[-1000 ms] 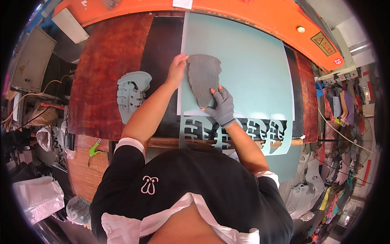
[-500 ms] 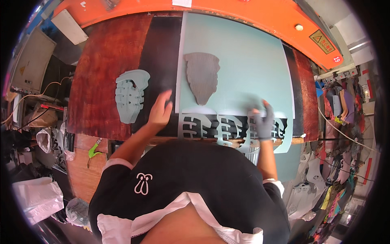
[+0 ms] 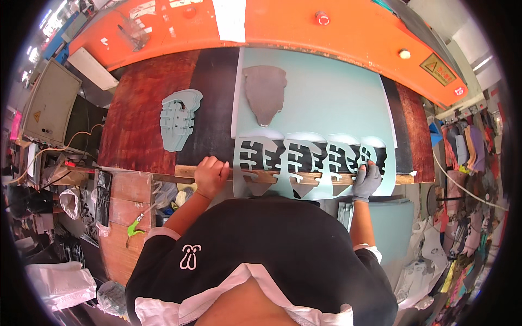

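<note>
Pale-green sheet [image 3: 337, 92] on table [image 3: 141, 108]; clear bag [image 3: 112, 298], contents indistinct.

Sheet [image 3: 326, 95]: one
Cut-outs [image 3: 309, 163]: four, in a row at the sheet's near side
Grey plate [image 3: 265, 93]: one, on the sheet
Stack of cut pieces [image 3: 175, 140]: one, left of the sheet
Bare left hand [image 3: 211, 174]: one
Gloved right hand [image 3: 368, 182]: one
Orange beam [image 3: 283, 30]: one, beyond the sheet
Red button [image 3: 322, 18]: one
White knob [image 3: 404, 54]: one
</note>
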A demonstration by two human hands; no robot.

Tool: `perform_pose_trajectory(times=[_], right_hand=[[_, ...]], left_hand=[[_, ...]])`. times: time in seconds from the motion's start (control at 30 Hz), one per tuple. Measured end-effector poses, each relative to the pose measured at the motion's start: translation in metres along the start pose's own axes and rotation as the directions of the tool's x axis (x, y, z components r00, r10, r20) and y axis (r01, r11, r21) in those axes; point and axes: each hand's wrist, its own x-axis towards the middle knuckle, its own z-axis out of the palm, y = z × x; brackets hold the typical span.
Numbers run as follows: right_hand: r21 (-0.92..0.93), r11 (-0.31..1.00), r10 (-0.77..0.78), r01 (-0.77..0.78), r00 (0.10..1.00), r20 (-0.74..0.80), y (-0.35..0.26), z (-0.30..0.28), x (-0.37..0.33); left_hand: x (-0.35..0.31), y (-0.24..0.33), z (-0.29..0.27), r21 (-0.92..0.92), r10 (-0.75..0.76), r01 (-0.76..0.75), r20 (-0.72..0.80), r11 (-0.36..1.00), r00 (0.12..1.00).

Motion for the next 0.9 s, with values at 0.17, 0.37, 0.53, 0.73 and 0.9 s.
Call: perform_pose_trajectory(times=[0.17,0.37,0.53,0.73,0.9], right_hand=[[-0.021,0.989,-0.148,0.147,0.987,-0.056,-0.005,0.029,0.07],[0.273,0.951,-0.17,0.143,0.982,0.078,-0.031,0.057,0.145],[0.49,0.853,-0.314,0.181,0.927,0.204,-0.091,0.114,0.173],[0.55,0.779,-0.507,0.303,0.819,0.268,-0.175,0.177,0.18],[0.391,0.869,-0.459,0.303,0.788,0.41,-0.218,0.196,0.159]], left_hand=[[0.059,-0.022,0.031,0.022,-0.127,0.128,-0.053,0.992,0.991],[0.113,-0.037,0.058,0.084,-0.251,0.255,-0.051,0.963,0.967],[0.127,-0.045,0.067,0.077,-0.23,0.235,-0.07,0.969,0.971],[0.118,-0.042,0.061,0.045,-0.212,0.214,-0.047,0.976,0.976],[0.09,-0.028,0.049,0.046,-0.158,0.161,-0.078,0.986,0.984]])
